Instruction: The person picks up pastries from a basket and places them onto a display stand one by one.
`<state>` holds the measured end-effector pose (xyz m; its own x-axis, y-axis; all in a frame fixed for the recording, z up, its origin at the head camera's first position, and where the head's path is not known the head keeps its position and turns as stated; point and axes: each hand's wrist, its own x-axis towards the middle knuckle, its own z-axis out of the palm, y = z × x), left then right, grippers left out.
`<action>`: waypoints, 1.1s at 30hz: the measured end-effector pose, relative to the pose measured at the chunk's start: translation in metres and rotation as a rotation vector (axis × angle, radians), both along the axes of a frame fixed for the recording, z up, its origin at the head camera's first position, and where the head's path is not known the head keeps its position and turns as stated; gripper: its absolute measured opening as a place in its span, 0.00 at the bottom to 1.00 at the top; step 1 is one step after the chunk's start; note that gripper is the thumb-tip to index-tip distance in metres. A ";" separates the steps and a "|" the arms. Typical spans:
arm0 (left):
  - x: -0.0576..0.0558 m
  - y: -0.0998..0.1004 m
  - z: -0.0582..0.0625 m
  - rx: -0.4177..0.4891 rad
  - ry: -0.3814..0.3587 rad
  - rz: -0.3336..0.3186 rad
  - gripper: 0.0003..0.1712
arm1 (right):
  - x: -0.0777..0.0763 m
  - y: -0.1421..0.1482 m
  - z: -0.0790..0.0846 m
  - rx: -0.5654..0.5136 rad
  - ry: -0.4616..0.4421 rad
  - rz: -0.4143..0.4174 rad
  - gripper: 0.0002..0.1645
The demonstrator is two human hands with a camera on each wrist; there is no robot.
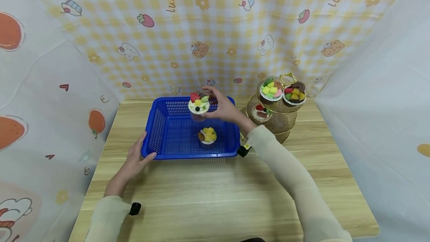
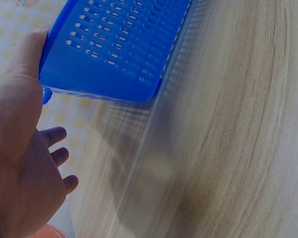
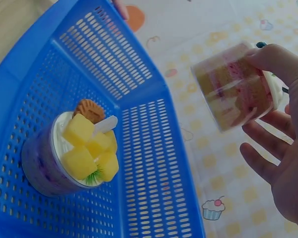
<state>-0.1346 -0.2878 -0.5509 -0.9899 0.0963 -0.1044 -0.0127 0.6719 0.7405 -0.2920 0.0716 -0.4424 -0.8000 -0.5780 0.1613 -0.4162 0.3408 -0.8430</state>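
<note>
My right hand (image 1: 223, 106) holds a clear dessert cup (image 3: 233, 87) between thumb and fingers, above the back of a blue plastic basket (image 1: 174, 156). Pink and tan cake layers show through its side; white cream, strawberry, yellow cubes and a dark berry top it, as the head view shows. Inside the basket stands another dessert cup (image 1: 207, 143), crowned with yellow fruit cubes, a biscuit and cream. At the basket's front left corner, my left hand (image 1: 136, 156) grips the rim with thumb and forefinger. Its other fingers (image 2: 59, 156) hang below, off the basket.
Right of the basket stands a tiered gold-wire stand (image 1: 283, 122). Two dessert cups, one with green and yellow toppings (image 1: 271, 89) and one with chocolate (image 1: 294, 94), sit on top; a strawberry-topped dessert (image 1: 261, 112) is lower. The wooden table (image 1: 201, 197) meets a checked cloth (image 1: 228, 29) behind.
</note>
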 end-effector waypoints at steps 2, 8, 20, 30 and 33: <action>0.000 0.000 0.000 0.002 0.003 -0.003 0.53 | 0.005 0.004 0.004 -0.047 0.000 -0.015 0.55; 0.002 0.002 0.002 0.013 0.009 -0.004 0.52 | 0.014 0.015 0.000 -0.177 -0.034 -0.082 0.53; 0.001 0.001 0.001 0.018 0.004 -0.007 0.53 | 0.038 0.036 -0.010 -0.255 -0.067 -0.183 0.52; 0.001 0.001 0.001 0.022 -0.026 -0.004 0.53 | 0.061 0.053 -0.028 -0.222 -0.076 -0.290 0.46; 0.000 0.000 0.001 0.024 -0.025 -0.006 0.53 | 0.070 0.057 -0.032 -0.222 -0.070 -0.318 0.45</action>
<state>-0.1342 -0.2875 -0.5502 -0.9865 0.1046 -0.1262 -0.0275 0.6538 0.7561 -0.2223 0.1288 -0.4746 -0.9470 -0.2564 0.1934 -0.2581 0.2493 -0.9334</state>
